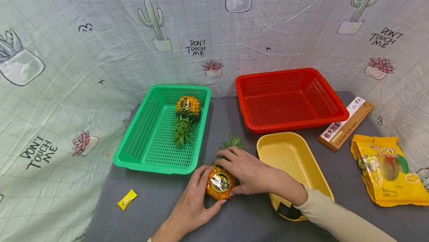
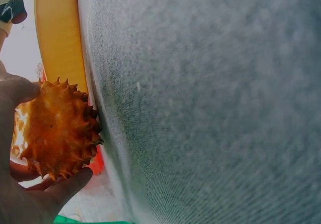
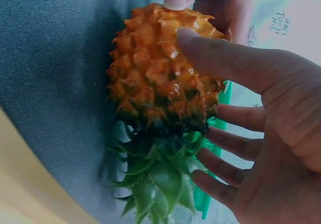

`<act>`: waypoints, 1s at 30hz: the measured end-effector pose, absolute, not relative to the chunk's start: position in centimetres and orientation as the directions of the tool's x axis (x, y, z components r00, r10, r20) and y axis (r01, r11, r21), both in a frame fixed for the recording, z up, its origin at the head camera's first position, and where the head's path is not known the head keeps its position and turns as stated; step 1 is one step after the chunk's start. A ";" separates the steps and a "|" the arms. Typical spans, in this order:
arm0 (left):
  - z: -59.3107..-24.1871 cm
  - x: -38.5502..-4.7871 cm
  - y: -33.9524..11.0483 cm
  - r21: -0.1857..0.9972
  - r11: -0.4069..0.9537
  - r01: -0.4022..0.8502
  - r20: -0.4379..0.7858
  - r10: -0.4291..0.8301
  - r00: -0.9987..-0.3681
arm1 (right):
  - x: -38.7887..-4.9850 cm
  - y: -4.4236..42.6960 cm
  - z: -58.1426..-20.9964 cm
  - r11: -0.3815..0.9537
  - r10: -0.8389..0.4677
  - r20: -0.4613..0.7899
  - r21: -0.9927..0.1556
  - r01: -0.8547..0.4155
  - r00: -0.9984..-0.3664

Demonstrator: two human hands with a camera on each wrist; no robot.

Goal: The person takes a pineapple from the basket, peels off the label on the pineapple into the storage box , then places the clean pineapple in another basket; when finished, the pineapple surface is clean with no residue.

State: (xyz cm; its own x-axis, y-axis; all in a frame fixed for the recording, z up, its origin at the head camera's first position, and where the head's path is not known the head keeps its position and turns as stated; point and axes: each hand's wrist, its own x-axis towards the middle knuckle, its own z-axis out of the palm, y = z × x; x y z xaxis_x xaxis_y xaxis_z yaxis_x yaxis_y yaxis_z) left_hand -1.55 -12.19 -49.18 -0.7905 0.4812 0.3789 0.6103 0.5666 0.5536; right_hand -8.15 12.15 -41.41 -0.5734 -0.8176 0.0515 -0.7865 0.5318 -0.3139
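Note:
A small orange pineapple with a round black label lies on the grey table, its green crown pointing away from me. My left hand holds the base end, thumb on one side and fingers on the other. From the right, my right hand reaches over the fruit, with its thumb against the body and its fingers near the crown on the far side. The spiky base of the pineapple shows between thumb and fingers in the left wrist view. A second pineapple lies in the green basket.
Behind to the right stands a red basket. A yellow tub is under my right forearm. Farther right are a long sauce box and a yellow mango-picture bag. A small yellow packet lies at the left.

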 end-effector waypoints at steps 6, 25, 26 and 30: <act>-49.2 -1.6 -12.3 0.546 0.568 0.615 0.388 0.479 -0.787 | -7.9 12.1 -40.8 0.546 -0.801 0.060 -0.332 -0.769 -0.595; -49.1 -1.7 -12.4 0.536 0.584 0.609 0.379 0.479 -0.792 | -7.5 12.1 -40.4 0.539 -0.783 0.103 -0.379 -0.752 -0.613; -49.1 -1.7 -12.4 0.536 0.586 0.608 0.377 0.478 -0.793 | -7.5 12.0 -40.4 0.539 -0.779 0.111 -0.382 -0.750 -0.617; -49.1 -1.6 -12.4 0.537 0.592 0.601 0.368 0.477 -0.798 | -7.5 11.8 -40.6 0.539 -0.770 0.132 -0.390 -0.747 -0.624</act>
State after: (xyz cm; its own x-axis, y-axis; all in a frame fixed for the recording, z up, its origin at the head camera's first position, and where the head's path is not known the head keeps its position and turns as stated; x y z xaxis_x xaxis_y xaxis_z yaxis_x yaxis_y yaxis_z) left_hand -1.62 -12.41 -49.12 -0.7980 0.4772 0.3680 0.6014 0.5917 0.5368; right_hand -7.52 11.81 -40.60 -0.6243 -0.7700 0.1319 -0.7468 0.5387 -0.3901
